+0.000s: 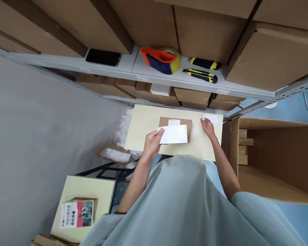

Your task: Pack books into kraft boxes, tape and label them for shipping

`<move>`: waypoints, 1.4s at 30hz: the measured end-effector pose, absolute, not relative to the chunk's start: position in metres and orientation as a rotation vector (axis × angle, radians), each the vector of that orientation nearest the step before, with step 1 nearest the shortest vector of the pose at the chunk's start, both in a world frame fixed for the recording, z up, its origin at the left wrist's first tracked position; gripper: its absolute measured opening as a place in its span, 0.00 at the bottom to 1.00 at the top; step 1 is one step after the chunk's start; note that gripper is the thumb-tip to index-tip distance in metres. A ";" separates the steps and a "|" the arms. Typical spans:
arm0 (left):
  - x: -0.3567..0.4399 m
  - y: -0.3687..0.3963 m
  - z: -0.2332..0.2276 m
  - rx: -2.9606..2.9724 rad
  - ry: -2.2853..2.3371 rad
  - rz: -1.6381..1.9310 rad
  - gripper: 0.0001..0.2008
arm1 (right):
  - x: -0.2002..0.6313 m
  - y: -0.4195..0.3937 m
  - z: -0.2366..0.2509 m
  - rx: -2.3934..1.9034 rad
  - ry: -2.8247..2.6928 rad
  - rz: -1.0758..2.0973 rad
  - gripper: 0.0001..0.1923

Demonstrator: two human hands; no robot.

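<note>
My left hand (152, 142) is closed on a white label sheet (174, 134) with a small yellow mark at its right end. The sheet is held over a flat brown cardboard box (189, 127) on the pale yellow table (143, 119), hiding part of it. Another white label (174, 122) shows on the box just behind the sheet. My right hand (208, 128) is at the table's right side, fingers slightly apart, beside a white label sheet (213, 118) with a yellow mark. I cannot tell whether the fingers touch that sheet.
Above the table, a shelf (154, 77) carries a phone (103, 57), an orange-and-blue tape dispenser (161, 59), utility knives (201, 75) and cardboard boxes. A large open carton (277, 147) stands at right. Lower left, a printed packet (77, 214) lies on a small table (92, 184).
</note>
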State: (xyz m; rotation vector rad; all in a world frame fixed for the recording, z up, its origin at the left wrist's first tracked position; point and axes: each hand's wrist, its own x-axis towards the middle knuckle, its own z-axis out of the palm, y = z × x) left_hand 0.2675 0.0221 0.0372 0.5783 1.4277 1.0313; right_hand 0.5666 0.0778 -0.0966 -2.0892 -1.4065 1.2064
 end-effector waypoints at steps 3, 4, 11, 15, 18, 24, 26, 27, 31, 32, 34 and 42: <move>0.257 0.016 0.042 0.706 1.480 0.932 0.29 | 0.529 0.022 -0.044 -1.633 -1.190 1.340 0.40; 0.255 0.016 0.043 0.755 1.479 0.876 0.27 | 0.515 0.005 -0.026 -1.551 -1.134 1.392 0.39; 0.233 0.034 0.066 0.942 1.344 0.646 0.26 | 0.441 -0.033 0.051 -1.670 -0.989 1.623 0.29; 0.191 0.044 0.091 1.023 1.123 0.637 0.24 | 0.425 -0.028 0.078 -1.715 -0.931 1.440 0.26; 0.158 0.044 0.106 1.049 0.999 0.631 0.23 | 0.412 -0.028 0.101 -1.723 -0.939 1.351 0.25; 0.117 0.043 0.109 0.941 1.009 0.738 0.17 | 0.378 -0.025 0.133 -1.752 -1.042 1.234 0.25; 0.107 0.044 0.105 0.886 1.045 0.776 0.16 | 0.368 -0.023 0.138 -1.749 -1.070 1.221 0.26; 0.102 0.044 0.103 0.873 1.054 0.781 0.15 | 0.363 -0.022 0.140 -1.752 -1.082 1.213 0.26; 0.083 0.047 0.099 0.874 1.043 0.782 0.14 | 0.348 -0.020 0.146 -1.792 -1.123 1.187 0.28; 0.079 0.048 0.100 0.873 1.037 0.785 0.14 | 0.344 -0.019 0.147 -1.803 -1.132 1.184 0.29; 0.071 0.050 0.104 0.869 1.023 0.791 0.13 | 0.337 -0.018 0.150 -1.821 -1.148 1.183 0.28; 0.050 0.061 0.117 1.019 0.934 0.728 0.14 | 0.311 -0.021 0.154 -1.854 -1.144 1.187 0.26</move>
